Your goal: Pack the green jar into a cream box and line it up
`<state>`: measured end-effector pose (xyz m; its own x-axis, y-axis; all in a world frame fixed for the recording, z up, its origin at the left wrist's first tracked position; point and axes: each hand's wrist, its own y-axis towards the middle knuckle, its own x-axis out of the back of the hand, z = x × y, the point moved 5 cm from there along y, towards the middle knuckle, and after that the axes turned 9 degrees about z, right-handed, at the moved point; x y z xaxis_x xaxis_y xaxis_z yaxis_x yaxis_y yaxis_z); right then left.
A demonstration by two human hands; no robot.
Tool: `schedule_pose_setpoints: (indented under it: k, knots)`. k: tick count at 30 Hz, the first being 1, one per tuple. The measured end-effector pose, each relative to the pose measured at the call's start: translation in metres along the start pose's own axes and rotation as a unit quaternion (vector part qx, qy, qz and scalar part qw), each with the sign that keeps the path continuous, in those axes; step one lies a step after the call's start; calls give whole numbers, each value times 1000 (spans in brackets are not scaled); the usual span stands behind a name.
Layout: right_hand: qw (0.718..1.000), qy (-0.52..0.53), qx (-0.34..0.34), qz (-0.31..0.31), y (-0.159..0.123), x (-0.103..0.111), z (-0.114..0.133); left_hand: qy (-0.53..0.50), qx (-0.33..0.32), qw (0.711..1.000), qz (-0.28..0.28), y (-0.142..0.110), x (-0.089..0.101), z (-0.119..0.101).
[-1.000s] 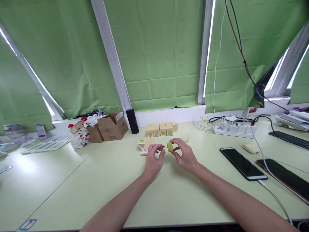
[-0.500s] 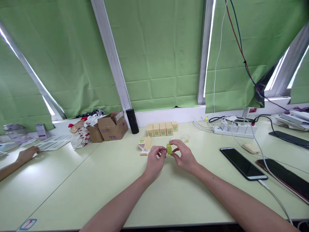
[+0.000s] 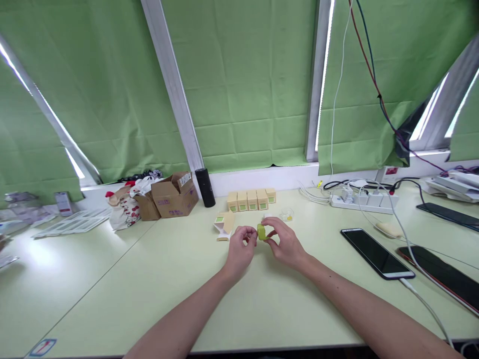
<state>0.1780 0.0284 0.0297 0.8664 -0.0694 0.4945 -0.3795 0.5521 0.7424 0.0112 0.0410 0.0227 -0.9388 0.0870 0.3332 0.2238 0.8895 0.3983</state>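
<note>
R hand (image 3: 286,243) is pinching a small green block (image 3: 261,232) btwn thumb & fingertips, nearly closed on it, holding it up over the desk (image 3: 168,279), approx. mid-view. L hand (image 3: 240,249) is curling in from the other side, thumb & fingers almost meeting, tips right at the block's left edge; can't tell if they're gripping anything or just touching it.

Just behind L hand, an opened tan carton (image 3: 226,219) w/ a green label is lying on the desk, white inside showing. Farther back, small tan boxes (image 3: 247,200) w/ green fronts are standing side by side in a row, the one at the R end sitting a bit farther back. Near R hand, on its far side, a clear container (image 3: 287,214) w/ a yellow bit is resting on the desk.

Back L of the row, a black bottle (image 3: 205,187) is standing next to an open cardboard box (image 3: 175,199), w/ a printed bag (image 3: 125,209) leaning nearby. Over on the R, a white-edged phone (image 3: 377,253) is lying flat, cable plugged in, & a second dark phone (image 3: 443,274) is lying beside it. A white power strip (image 3: 364,202), full of plugs, is sitting behind them. Green curtains (image 3: 243,85) are hanging along the back.
</note>
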Motion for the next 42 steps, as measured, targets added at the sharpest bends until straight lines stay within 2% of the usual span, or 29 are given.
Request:
schedule_pose_setpoints:
  k: [42]
  knots:
    - [1000,3,-15,-8,2,2,0,-13,2,1000,-12,1,0,-2]
